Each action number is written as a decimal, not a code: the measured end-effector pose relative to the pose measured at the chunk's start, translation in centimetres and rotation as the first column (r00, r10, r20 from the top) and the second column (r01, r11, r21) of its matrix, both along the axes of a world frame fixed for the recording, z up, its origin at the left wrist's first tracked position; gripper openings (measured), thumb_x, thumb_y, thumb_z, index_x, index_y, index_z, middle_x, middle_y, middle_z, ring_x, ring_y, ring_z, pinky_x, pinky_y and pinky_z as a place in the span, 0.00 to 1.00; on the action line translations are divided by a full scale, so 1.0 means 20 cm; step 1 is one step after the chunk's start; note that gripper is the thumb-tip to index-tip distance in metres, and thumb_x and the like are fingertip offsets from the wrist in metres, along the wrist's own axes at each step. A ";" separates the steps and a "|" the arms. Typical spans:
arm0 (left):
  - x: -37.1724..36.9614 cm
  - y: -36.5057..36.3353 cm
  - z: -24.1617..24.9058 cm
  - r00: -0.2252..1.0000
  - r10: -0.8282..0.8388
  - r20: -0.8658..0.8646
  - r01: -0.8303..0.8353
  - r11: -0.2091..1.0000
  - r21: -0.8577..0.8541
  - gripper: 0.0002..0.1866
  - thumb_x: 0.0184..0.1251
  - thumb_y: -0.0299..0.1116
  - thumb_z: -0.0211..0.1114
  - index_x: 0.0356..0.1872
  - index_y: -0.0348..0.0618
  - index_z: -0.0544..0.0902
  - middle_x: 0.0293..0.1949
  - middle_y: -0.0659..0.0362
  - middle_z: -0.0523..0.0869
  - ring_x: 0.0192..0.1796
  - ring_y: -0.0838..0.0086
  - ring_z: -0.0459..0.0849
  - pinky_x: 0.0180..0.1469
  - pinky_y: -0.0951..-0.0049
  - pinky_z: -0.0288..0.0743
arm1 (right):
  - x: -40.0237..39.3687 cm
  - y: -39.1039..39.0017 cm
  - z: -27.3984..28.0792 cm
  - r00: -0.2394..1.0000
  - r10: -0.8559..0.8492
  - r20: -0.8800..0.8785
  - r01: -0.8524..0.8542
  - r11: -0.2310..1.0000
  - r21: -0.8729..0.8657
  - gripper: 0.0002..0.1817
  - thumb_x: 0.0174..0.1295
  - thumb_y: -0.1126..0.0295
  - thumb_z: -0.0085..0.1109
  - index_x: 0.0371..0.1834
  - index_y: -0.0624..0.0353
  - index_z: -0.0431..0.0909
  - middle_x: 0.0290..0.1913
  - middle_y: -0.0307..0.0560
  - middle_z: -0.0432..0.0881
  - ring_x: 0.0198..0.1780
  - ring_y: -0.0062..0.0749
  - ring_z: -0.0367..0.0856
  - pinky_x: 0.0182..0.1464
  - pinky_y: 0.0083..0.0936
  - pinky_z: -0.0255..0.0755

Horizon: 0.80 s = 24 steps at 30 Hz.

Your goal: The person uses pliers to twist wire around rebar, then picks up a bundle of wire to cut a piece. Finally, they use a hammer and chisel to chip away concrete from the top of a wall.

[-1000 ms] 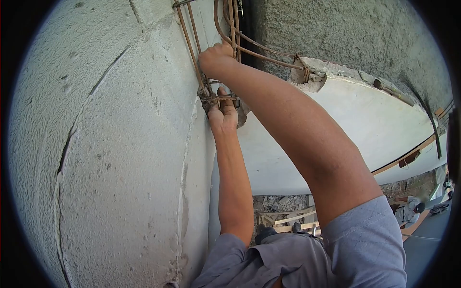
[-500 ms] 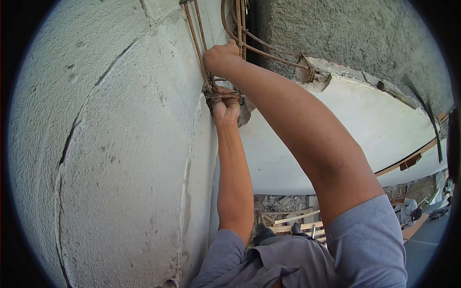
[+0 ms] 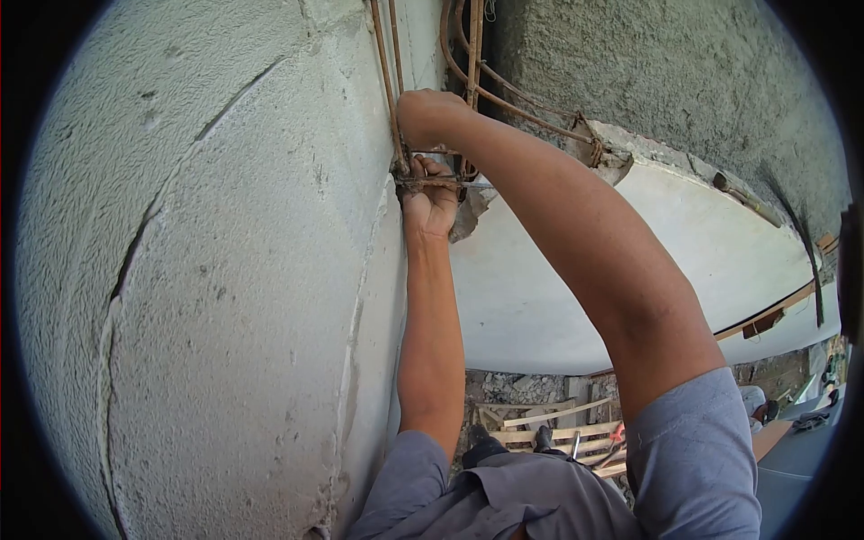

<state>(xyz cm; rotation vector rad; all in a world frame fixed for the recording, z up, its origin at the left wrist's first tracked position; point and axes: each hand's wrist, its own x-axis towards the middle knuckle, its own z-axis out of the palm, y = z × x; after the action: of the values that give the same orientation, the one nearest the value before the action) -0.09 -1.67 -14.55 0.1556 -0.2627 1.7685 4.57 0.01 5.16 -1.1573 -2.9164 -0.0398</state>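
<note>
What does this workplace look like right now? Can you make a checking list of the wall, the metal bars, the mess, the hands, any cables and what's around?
Surface: rough grey concrete wall, with a long curved crack.
Job's things: rusty rebar running up the wall's corner; a cross tie joins the bars.
Clutter: wooden planks and rubble on the ground far below.
Hands: left hand grips at the cross tie; right hand closed around the bars just above.
Cables: nothing seen.
Surroundings: white curved ledge, rough dark wall behind; another person below at right.
</note>
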 end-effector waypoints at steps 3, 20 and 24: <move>0.01 -0.01 0.03 0.999 -0.034 0.037 0.033 0.999 0.021 0.08 0.67 0.33 0.66 0.43 0.42 0.84 0.35 0.58 0.84 0.39 0.69 0.82 0.38 0.72 0.80 | 0.00 0.01 0.01 1.000 0.012 -0.008 -0.012 1.000 -0.004 0.14 0.49 0.73 0.63 0.39 0.69 0.86 0.40 0.60 0.87 0.43 0.48 0.88 0.43 0.42 0.80; 0.01 0.01 -0.01 1.000 0.008 -0.003 -0.008 1.000 0.002 0.08 0.68 0.35 0.66 0.41 0.42 0.82 0.34 0.60 0.83 0.34 0.73 0.79 0.36 0.73 0.77 | -0.02 0.05 -0.02 0.996 0.087 0.018 -0.087 0.996 0.010 0.15 0.49 0.71 0.62 0.40 0.65 0.87 0.42 0.57 0.87 0.45 0.51 0.87 0.44 0.51 0.78; 0.02 0.00 0.00 0.998 0.056 0.005 -0.055 0.995 -0.080 0.09 0.63 0.32 0.71 0.41 0.43 0.82 0.35 0.61 0.84 0.36 0.74 0.82 0.36 0.74 0.78 | 0.00 0.01 0.02 0.988 0.069 0.140 -0.084 0.992 0.098 0.17 0.49 0.73 0.64 0.45 0.65 0.84 0.45 0.57 0.87 0.47 0.51 0.86 0.46 0.51 0.76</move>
<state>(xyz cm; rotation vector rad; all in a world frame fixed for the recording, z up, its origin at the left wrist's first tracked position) 0.31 -1.58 -14.53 0.1000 -0.1935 1.8322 4.60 0.16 5.49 -1.0672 -3.0319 -0.2771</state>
